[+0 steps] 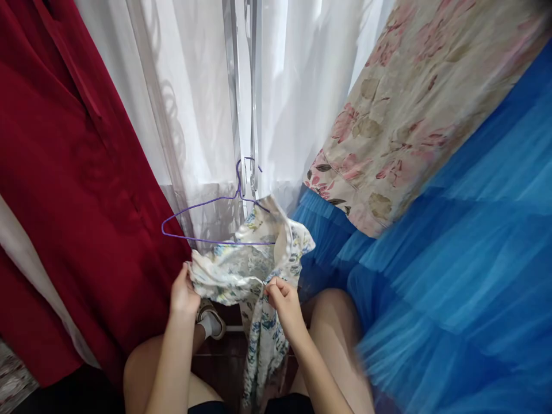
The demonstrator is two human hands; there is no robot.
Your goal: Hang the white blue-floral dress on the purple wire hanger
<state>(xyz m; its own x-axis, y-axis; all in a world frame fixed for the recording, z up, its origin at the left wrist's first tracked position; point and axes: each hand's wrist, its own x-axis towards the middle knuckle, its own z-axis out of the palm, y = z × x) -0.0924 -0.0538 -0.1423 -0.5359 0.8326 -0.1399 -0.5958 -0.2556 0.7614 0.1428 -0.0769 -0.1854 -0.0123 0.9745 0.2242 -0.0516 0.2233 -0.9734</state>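
**Floral garment on purple hanger, held at both sides**

Floral garment [254,270] hangs partly on purple hanger [215,221]. Left hand [183,296] pinches its left edge; right hand [282,299] pinches a fold at centre. Lower cloth drops between the knees, its end cut off below.

Purple wire hanger [202,204] just above the grip, hook caught on upright metal post [235,86] rising btwn and beyond both hands. Tilted, left tip well out past left hand [183,296], bare wire on that side. Floral garment [248,267] draped over hanger's right half, bunched, hanging down into the grip; pinched at one edge by left hand, at a fold by right hand [284,302], rest trailing below right hand. Dark wood floor [224,348] under the grip, w/ a shoe [212,322] on it just below left hand.
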